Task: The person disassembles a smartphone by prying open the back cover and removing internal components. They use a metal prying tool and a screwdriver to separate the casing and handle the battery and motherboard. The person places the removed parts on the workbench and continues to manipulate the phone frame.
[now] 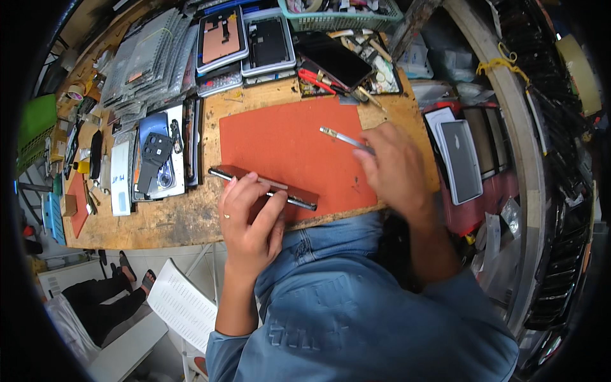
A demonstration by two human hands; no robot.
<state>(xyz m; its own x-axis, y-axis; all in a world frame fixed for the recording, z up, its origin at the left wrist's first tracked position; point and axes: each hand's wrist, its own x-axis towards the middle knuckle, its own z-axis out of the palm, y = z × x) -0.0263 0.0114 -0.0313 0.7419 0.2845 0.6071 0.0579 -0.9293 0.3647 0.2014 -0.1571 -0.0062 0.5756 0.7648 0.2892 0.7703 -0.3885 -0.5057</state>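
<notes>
My left hand (pixel 247 210) holds a thin dark smartphone (pixel 299 202), tilted up on its long edge over the near part of a red-orange work mat (pixel 286 130). The fingers press along the phone's upper side, and its narrow frame faces up. A slim silver rod-like tool (pixel 337 135) points left out of my right hand (pixel 396 167), which grips its dark end above the mat's right side. That hand is smeared by motion, and the tool's exact kind does not show. Tool and phone are apart.
Bubble-wrapped packs (pixel 143 60) are piled at the far left, beside trays with phone parts (pixel 267 41). A black screen panel (pixel 334 58) lies on a box of hand tools. Loose phone parts (pixel 156 153) sit left of the mat. Another person's legs (pixel 95 305) show at lower left.
</notes>
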